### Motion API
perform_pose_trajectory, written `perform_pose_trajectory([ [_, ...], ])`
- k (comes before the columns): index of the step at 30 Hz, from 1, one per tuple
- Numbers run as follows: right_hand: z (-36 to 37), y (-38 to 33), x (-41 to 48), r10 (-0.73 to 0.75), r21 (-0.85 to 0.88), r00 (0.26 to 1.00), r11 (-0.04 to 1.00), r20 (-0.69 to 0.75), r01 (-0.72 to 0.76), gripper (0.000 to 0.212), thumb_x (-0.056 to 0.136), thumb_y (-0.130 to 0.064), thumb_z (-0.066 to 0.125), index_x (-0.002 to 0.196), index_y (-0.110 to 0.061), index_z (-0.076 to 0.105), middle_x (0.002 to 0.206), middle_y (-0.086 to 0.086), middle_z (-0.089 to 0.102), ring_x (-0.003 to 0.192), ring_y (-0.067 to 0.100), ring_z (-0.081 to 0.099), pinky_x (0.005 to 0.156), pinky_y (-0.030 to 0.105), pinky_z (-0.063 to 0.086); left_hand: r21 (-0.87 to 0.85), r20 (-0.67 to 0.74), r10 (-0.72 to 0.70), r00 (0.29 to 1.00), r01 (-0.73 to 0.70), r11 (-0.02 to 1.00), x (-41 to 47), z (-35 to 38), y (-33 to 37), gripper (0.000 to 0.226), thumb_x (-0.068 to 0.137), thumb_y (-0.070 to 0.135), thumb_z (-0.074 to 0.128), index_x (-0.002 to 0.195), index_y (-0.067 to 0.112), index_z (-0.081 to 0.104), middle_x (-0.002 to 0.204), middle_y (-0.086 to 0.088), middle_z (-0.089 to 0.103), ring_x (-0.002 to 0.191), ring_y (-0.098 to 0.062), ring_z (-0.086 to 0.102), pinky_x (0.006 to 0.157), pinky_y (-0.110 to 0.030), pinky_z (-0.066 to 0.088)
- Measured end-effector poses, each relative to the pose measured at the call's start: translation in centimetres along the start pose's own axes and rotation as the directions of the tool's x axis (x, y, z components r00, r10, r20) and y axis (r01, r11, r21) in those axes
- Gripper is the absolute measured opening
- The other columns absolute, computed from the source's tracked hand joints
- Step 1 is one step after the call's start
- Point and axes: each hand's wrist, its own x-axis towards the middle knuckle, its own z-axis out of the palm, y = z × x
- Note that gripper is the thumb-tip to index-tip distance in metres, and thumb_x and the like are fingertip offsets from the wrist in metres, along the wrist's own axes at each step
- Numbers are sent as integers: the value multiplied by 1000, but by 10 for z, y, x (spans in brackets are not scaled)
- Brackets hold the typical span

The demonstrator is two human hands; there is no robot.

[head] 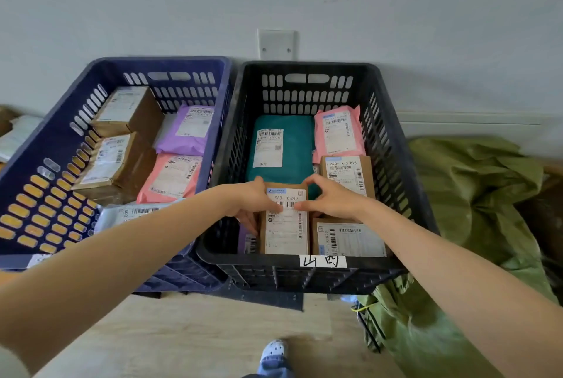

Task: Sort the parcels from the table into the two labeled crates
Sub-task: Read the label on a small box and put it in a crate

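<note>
Inside the black crate [231,258], left grip [249,200] and right grip [332,197] pinch one cardboard parcel [286,231].

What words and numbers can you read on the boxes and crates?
"580-10-24 2": label on the brown box gripped by the left hand and right hand.
"620-A-5 816": label on the box behind it.
"山西": white tag on the black crate.
"H19 022": sideways on the near right box.
Other labels: too blurred to read.
</note>
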Motion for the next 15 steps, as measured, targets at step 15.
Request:
perform_pose_trajectory([
  [15,-4,-10,2,11,250,999,968,-47,1,20,82,-23,76,98,-26,66,97,-15,68,89,-5,62,70,12,48,-112,-149,79,986,-97,989,3,-20,12,42,96,27,58,130,10,41,111,-12,66,84,-26,69,61,-39,61],
])
